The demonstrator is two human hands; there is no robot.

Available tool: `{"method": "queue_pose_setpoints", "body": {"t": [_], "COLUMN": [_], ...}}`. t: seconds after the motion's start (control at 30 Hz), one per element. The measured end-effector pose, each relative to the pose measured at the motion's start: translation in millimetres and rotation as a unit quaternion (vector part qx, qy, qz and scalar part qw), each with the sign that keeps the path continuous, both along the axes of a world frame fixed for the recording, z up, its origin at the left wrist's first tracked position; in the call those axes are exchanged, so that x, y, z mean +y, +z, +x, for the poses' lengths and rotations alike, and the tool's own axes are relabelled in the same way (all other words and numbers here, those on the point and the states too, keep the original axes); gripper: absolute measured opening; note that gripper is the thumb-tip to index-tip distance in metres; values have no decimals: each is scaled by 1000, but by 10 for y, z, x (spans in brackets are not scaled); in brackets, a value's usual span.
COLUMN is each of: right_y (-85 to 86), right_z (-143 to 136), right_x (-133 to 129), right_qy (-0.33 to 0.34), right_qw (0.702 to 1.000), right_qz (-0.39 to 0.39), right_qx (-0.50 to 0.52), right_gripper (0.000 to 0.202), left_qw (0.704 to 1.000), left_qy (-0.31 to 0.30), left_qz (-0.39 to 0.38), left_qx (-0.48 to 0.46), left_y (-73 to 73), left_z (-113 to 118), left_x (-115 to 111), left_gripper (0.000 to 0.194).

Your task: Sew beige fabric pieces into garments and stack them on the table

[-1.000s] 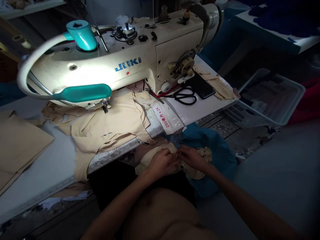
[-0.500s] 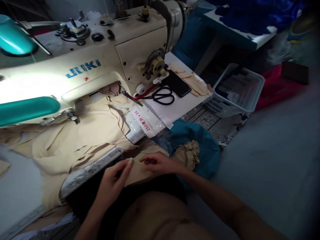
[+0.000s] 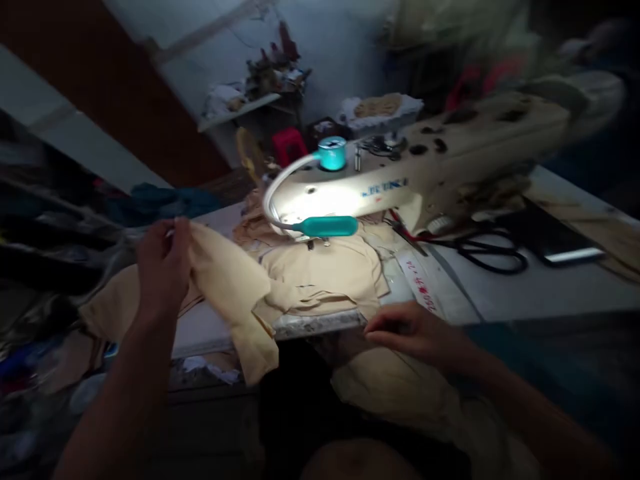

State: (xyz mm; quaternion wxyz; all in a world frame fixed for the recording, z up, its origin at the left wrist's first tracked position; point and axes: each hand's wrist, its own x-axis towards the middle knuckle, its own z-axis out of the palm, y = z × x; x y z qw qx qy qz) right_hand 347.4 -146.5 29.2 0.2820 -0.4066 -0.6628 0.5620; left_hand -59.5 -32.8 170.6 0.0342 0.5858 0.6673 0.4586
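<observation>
My left hand (image 3: 167, 260) is raised at the left of the table, its fingers pinched on a beige fabric piece (image 3: 227, 273) that hangs down to the right past the table edge. My right hand (image 3: 410, 333) is at the front edge with its fingers curled. Its fingertips are close to a corner of the beige fabric (image 3: 330, 267) lying under the sewing machine (image 3: 400, 167); whether they grip anything is too dark and blurred to tell. More beige cloth (image 3: 395, 380) lies below that hand, over my lap.
A teal lamp (image 3: 327, 227) lights the needle area. Black-handled scissors (image 3: 493, 252), a phone (image 3: 550, 233) and a plastic bag with red print (image 3: 425, 287) lie right of the machine. Another beige piece (image 3: 113, 300) rests on the table's left end.
My view has swung left. My left hand has moved from my lap to the table's left side, lifting a beige fabric piece. My right hand is now apart from it, near the table edge.
</observation>
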Motion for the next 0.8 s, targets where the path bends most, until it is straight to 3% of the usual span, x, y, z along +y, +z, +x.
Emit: {"method": "queue_pose_setpoints", "body": {"t": [0.07,0.13,0.2,0.27,0.37,0.47,0.53,0.6,0.8], "right_y": [89,138,148,117,34,-20,-28,-38,-139], "right_z": [21,9,-22,-70,-177,-339,-473,-609,-695], "right_x": [271,495,654,760,874,996,1085,1167,1330], "right_qy": [-27,-45,-45,-54,-86,-79,-66,-60,-39], "right_qw": [999,998,999,998,993,992,995,997,989], "right_qz": [13,22,9,-23,-77,-93,-71,-33,45], "right_qx": [-17,-26,-28,-18,12,17,-5,-36,-135], "right_gripper": [33,37,40,43,50,48,44,38,23], "left_qw": [990,972,964,951,902,880,877,876,868], "left_qy": [-1,-28,-70,-144,-284,-333,-334,-333,-335], "left_qz": [88,128,116,67,24,-1,-22,-38,-72], "left_qx": [109,193,227,266,325,338,344,346,359], "left_y": [251,283,69,-325,-988,-1445,-1590,-1645,-1639], "left_z": [-15,85,246,413,599,685,693,672,591], "left_x": [271,412,426,345,153,-18,-90,-131,-239], "left_gripper": [41,37,29,21,26,22,22,22,21]}}
